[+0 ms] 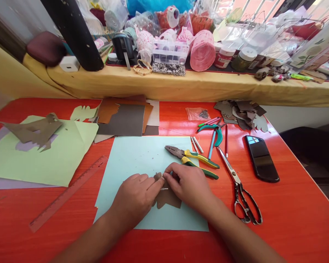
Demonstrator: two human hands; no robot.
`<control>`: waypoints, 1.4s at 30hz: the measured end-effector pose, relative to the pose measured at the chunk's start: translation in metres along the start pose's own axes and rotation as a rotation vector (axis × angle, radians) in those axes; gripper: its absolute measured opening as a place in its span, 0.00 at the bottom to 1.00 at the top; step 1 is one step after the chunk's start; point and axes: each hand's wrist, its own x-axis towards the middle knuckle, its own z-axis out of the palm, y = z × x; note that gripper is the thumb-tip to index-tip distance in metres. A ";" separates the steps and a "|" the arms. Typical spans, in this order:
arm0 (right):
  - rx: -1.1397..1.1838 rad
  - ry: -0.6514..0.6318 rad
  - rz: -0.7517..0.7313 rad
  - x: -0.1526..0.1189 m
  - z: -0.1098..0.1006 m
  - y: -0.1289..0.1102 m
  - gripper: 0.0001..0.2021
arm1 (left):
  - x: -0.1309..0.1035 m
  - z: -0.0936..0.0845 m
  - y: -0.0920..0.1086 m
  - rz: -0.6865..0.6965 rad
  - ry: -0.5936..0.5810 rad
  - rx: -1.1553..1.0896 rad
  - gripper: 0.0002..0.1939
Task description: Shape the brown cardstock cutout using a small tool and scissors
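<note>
Over a light blue sheet (120,157), both my hands meet at a brown cut-out piece (168,199) that looks like leather or card. My left hand (135,193) has its fingers closed at the piece's left side, covering part of it. My right hand (189,182) pinches thumb and forefinger together at the piece's upper edge, beside the left fingertips. What sits in that pinch is too small to make out. A thin pale metallic-looking strip (163,189) shows on the piece below the fingertips. Just above my right hand lie combination pliers (185,153) with yellow-green handles.
To the right are scissors (237,182), teal-handled cutters (218,133) and a phone (262,159). A pile of cut-outs (242,113) lies behind. Leftward are a red ruler (68,193), a green sheet (57,157) and brown sheets (126,118). A cluttered ledge (170,82) runs along the back.
</note>
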 end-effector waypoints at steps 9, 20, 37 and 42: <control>-0.010 -0.027 0.026 0.001 -0.001 -0.003 0.06 | -0.002 0.000 -0.003 -0.002 -0.019 -0.026 0.19; -0.004 -0.022 0.015 0.000 0.000 -0.002 0.06 | -0.003 -0.001 -0.006 -0.045 -0.039 -0.080 0.16; -0.038 -0.035 0.029 0.000 -0.003 -0.003 0.07 | 0.008 -0.024 -0.009 -0.864 -0.039 -1.075 0.13; -0.019 -0.038 0.032 0.000 -0.002 -0.003 0.07 | 0.014 -0.024 -0.018 -1.025 -0.026 -1.696 0.09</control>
